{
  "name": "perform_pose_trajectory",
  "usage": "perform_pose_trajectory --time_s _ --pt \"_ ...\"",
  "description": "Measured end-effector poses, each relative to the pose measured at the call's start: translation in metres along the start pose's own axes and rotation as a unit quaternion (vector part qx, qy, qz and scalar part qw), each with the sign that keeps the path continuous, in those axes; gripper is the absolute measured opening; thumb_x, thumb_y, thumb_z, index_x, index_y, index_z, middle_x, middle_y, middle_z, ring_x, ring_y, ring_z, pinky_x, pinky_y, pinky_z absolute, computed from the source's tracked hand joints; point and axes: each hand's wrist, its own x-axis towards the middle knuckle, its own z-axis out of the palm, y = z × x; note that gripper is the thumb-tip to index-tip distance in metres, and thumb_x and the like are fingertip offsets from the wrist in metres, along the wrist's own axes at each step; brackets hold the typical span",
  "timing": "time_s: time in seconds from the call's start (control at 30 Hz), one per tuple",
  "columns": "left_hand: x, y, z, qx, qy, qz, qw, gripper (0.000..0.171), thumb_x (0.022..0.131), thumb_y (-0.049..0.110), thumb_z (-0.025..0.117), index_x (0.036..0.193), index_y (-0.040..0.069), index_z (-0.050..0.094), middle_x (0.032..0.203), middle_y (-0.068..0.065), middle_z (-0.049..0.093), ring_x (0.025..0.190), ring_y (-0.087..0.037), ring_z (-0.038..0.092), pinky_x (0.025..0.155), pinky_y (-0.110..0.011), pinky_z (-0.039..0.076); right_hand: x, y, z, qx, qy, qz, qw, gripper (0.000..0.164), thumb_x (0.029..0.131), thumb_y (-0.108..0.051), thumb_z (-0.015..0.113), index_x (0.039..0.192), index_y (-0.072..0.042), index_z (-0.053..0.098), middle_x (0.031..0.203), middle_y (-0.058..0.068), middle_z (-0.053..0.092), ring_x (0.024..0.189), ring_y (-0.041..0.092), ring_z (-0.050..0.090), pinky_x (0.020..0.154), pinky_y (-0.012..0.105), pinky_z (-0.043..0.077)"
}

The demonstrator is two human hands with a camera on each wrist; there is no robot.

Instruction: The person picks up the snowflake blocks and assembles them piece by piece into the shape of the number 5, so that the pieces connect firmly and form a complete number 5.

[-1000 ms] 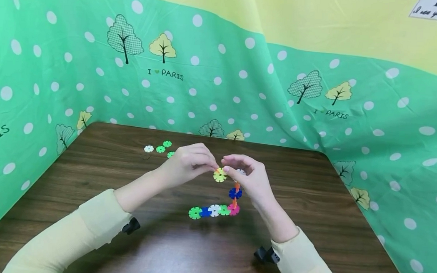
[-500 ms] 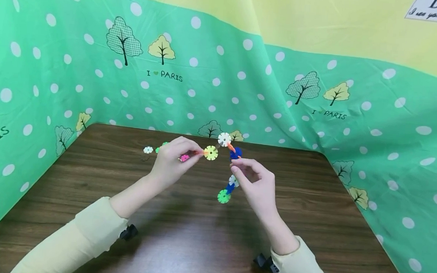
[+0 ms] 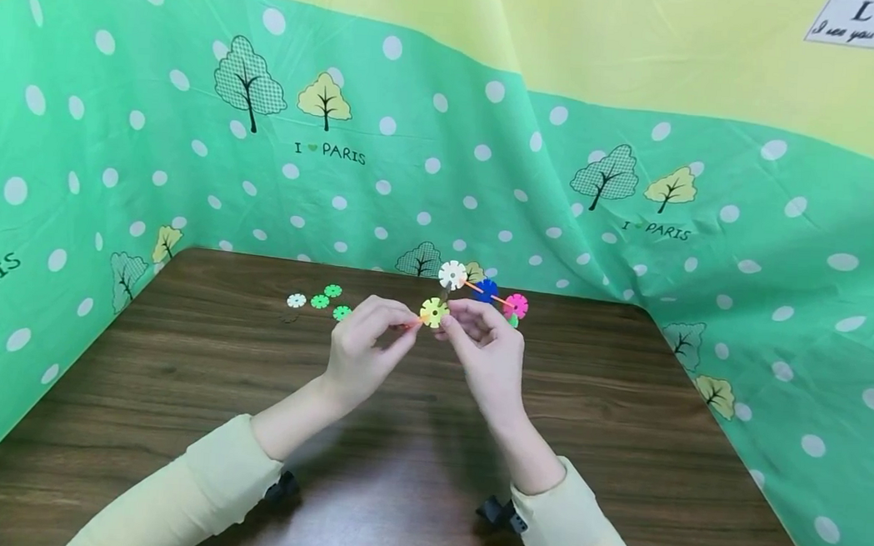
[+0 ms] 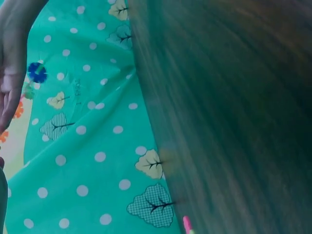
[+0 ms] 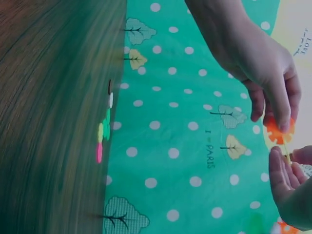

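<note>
A chain of slotted, flower-shaped plastic discs is held up over the table in the head view. My left hand [image 3: 368, 348] pinches an orange disc [image 5: 279, 130] that meets the chain's yellow disc [image 3: 434, 313]. My right hand [image 3: 488, 355] grips the yellow disc from its other side, thumb at the edge. From there the chain rises to a white disc [image 3: 452, 276], then runs right through a blue disc [image 3: 487, 290] to a pink disc [image 3: 515, 305], with thin orange discs seen edge-on between them. A green disc [image 3: 512, 320] peeks out, and the chain beyond is hidden behind my right hand.
Loose discs lie at the back left of the brown wooden table [image 3: 199, 359], among them a white disc [image 3: 296, 300] and several green discs [image 3: 319, 302]. In the right wrist view a loose pink disc [image 5: 99, 152] lies there too. A green dotted curtain [image 3: 383, 169] borders the table.
The chain's far part, earlier hanging below my right hand, has swung up and away behind it. My right hand has shifted left from the chain's middle to the yellow disc.
</note>
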Motion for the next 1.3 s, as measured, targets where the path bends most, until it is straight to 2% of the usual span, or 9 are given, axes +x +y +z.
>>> perform_pose_trajectory --time_s 0.23,0.37,0.47,0.57,0.67,0.73,0.87,1.07,1.3 --pt "-0.007 0.001 0.000 -0.025 -0.027 -0.023 0.9990 0.015 0.075 0.005 0.078 0.087 0.004 0.069 0.084 -0.005 0.069 0.079 -0.017 0.065 0.073 -0.025 0.054 0.003 -0.001 -0.003 -0.013 0.008 -0.020 1.000 0.018 0.082 0.001 0.070 0.099 0.007 0.069 0.087 0.024 0.069 0.066 0.021 0.068 0.065 0.029 0.057" --pt "-0.003 -0.003 -0.005 -0.050 -0.048 -0.108 0.9917 0.018 0.077 0.007 0.077 0.094 0.004 0.069 0.086 -0.005 0.070 0.078 -0.015 0.066 0.069 -0.026 0.055 0.003 -0.008 -0.007 -0.042 -0.016 -0.019 0.999 0.016 0.083 0.002 0.069 0.099 0.007 0.070 0.089 0.023 0.069 0.068 0.013 0.066 0.065 0.022 0.055" --pt "0.007 -0.004 -0.008 -0.082 -0.069 -0.227 0.9680 0.020 0.082 0.008 0.073 0.102 0.004 0.068 0.088 -0.006 0.071 0.076 -0.011 0.065 0.067 -0.025 0.055 0.001 -0.019 -0.009 -0.073 -0.043 -0.028 0.996 0.016 0.083 0.004 0.067 0.098 0.008 0.069 0.091 0.022 0.069 0.072 0.009 0.063 0.065 0.019 0.053" --pt "0.017 -0.003 -0.011 -0.134 -0.096 -0.337 0.9271 0.020 0.085 0.008 0.070 0.104 0.002 0.067 0.088 -0.013 0.070 0.073 -0.011 0.065 0.067 -0.027 0.056 0.000 -0.027 -0.009 -0.107 -0.067 -0.038 0.991 0.015 0.082 0.006 0.067 0.097 0.008 0.070 0.091 0.021 0.069 0.074 0.011 0.062 0.064 0.018 0.051" --pt "0.026 0.004 -0.013 -0.179 -0.105 -0.403 0.8914 0.016 0.086 0.005 0.067 0.099 -0.005 0.066 0.085 -0.023 0.067 0.068 -0.015 0.065 0.068 -0.031 0.057 0.000 -0.029 -0.010 -0.124 -0.084 -0.037 0.988 0.014 0.082 0.007 0.067 0.095 0.008 0.070 0.090 0.019 0.069 0.074 0.014 0.063 0.065 0.019 0.052" --pt "0.028 0.007 -0.014 -0.198 -0.100 -0.426 0.8770 0.014 0.087 0.003 0.066 0.096 -0.008 0.065 0.083 -0.025 0.066 0.065 -0.016 0.065 0.068 -0.032 0.057 -0.001 -0.027 -0.010 -0.124 -0.086 -0.031 0.988 0.015 0.082 0.006 0.068 0.096 0.008 0.070 0.089 0.020 0.069 0.074 0.015 0.063 0.065 0.020 0.052" --pt "0.024 0.006 -0.012 -0.231 -0.071 -0.447 0.8615 0.015 0.087 0.003 0.066 0.096 -0.009 0.064 0.082 -0.020 0.068 0.065 -0.014 0.066 0.070 -0.031 0.057 -0.001 -0.019 -0.012 -0.109 -0.072 -0.007 0.991 0.017 0.082 0.004 0.068 0.099 0.008 0.068 0.087 0.022 0.068 0.072 0.011 0.061 0.063 0.020 0.051" --pt "0.017 0.000 -0.008 -0.267 -0.029 -0.456 0.8487 0.016 0.086 0.006 0.068 0.095 -0.007 0.062 0.080 -0.011 0.070 0.070 -0.025 0.068 0.072 -0.036 0.057 0.003 0.006 -0.018 -0.084 -0.059 0.051 0.993 0.015 0.082 -0.008 0.073 0.094 0.002 0.071 0.080 0.011 0.069 0.066 0.009 0.059 0.060 0.021 0.051" --pt "0.012 -0.004 -0.010 -0.288 -0.059 -0.483 0.8248 0.017 0.085 0.004 0.069 0.095 -0.008 0.060 0.080 -0.008 0.071 0.071 -0.021 0.068 0.074 -0.035 0.057 0.007 0.011 -0.022 0.012 -0.047 0.093 0.994 0.020 0.083 -0.008 0.072 0.094 0.008 0.069 0.073 -0.001 0.069 0.062 0.013 0.062 0.063 0.033 0.057"
